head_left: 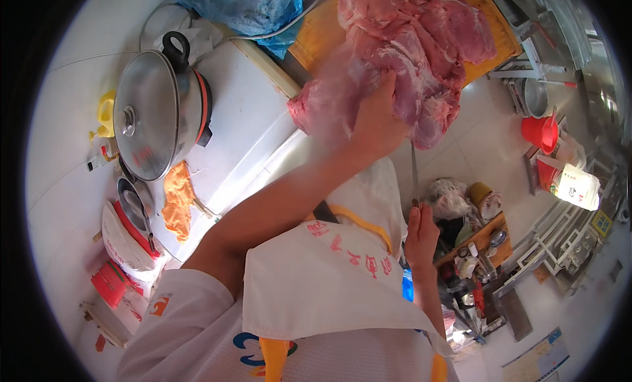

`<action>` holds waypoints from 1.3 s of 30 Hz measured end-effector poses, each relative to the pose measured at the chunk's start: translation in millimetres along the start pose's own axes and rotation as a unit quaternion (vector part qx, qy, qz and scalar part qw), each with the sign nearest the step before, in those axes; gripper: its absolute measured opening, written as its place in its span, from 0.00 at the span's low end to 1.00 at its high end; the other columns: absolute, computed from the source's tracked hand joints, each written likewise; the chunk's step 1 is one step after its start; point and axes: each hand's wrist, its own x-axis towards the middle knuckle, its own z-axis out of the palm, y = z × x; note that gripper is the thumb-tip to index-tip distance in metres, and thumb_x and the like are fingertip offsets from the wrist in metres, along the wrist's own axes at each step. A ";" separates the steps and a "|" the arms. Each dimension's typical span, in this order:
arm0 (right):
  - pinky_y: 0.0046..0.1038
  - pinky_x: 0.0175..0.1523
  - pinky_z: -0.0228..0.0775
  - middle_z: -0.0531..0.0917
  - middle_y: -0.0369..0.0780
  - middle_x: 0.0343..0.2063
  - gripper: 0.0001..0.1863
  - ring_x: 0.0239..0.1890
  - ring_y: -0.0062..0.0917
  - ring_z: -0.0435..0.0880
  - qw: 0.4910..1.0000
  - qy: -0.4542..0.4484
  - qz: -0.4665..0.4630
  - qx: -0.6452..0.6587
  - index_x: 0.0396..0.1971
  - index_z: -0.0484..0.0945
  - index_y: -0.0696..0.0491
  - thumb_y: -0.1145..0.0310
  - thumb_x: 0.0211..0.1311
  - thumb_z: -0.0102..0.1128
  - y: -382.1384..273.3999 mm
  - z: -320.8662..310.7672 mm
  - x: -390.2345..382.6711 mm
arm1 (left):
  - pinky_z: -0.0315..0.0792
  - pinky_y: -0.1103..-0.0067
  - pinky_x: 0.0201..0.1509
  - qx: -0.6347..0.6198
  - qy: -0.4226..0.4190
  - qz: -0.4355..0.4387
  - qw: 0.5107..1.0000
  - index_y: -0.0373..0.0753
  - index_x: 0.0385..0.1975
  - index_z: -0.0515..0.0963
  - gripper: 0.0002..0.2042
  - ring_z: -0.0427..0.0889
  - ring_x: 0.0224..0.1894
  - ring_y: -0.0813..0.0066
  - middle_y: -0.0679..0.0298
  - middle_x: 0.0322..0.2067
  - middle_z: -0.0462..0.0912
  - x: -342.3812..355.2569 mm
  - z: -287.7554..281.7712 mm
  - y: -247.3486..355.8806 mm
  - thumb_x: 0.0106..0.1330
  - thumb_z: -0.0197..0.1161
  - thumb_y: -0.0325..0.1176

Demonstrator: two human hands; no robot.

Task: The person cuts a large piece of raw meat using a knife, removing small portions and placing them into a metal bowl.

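Large pink pieces of raw meat (415, 33) lie on a wooden board (309, 36) at the top of the head view and hang over its near edge, with the left part looking hazy. My left hand (378, 115) reaches up to the meat and grips it, fingertips pressed into its surface. Lower right, my right hand (421, 230) is closed round the handle of a long, narrow knife (414, 175). Its blade points away from me toward the meat's lower edge; whether the tip touches it I cannot tell.
Left, a counter (234, 105) holds a lidded steel pot (148, 112) and an orange cloth (176, 201). Blue plastic (243, 10) lies beside the board. Right and below are a red bucket (540, 132), bags (447, 198) and a cluttered wooden stand (500, 250).
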 end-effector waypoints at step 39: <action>0.57 0.38 0.76 0.86 0.53 0.29 0.19 0.33 0.56 0.86 0.984 -0.034 -0.012 -0.176 0.46 0.75 0.55 0.53 0.84 0.46 -107.5 9.5 66.6 | 0.72 0.61 0.35 0.339 -0.462 0.158 0.804 0.33 0.30 0.81 0.08 0.81 0.28 0.59 0.47 0.23 0.79 133.5 -66.4 44.1 0.50 0.60 0.22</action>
